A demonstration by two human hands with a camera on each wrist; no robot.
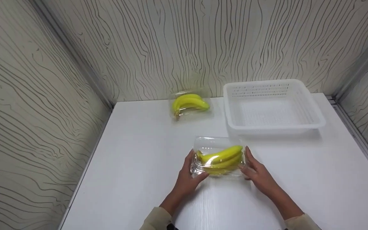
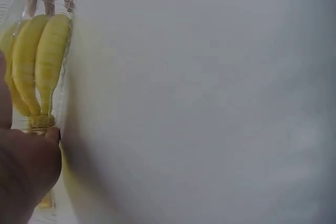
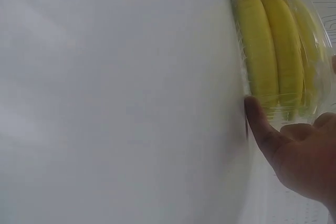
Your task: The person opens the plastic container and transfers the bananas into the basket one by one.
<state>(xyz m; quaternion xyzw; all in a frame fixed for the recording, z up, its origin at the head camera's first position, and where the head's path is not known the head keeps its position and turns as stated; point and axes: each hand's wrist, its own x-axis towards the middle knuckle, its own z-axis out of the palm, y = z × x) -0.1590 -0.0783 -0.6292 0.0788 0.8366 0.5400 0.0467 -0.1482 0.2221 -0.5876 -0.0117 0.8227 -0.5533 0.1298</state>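
A clear plastic clamshell box [image 1: 214, 141] with a bunch of yellow bananas [image 1: 224, 155] inside is held over the near middle of the table. My left hand [image 1: 187, 180] grips its left end, thumb along the near edge. At the opposite end my right hand [image 1: 260, 174] holds the box, its thumb on the near right corner. In the left wrist view the banana stems [image 2: 42, 123] lie close to the left thumb. The right wrist view shows the banana tips toward the right hand [image 3: 304, 161].
A second clear box holding bananas [image 1: 190, 101] lies at the back of the white table [image 1: 133, 150], near the patterned wall [image 1: 158, 48]. To its right stands a white plastic basket [image 1: 275, 127] with slotted sides, its inside showing nothing but the bottom.
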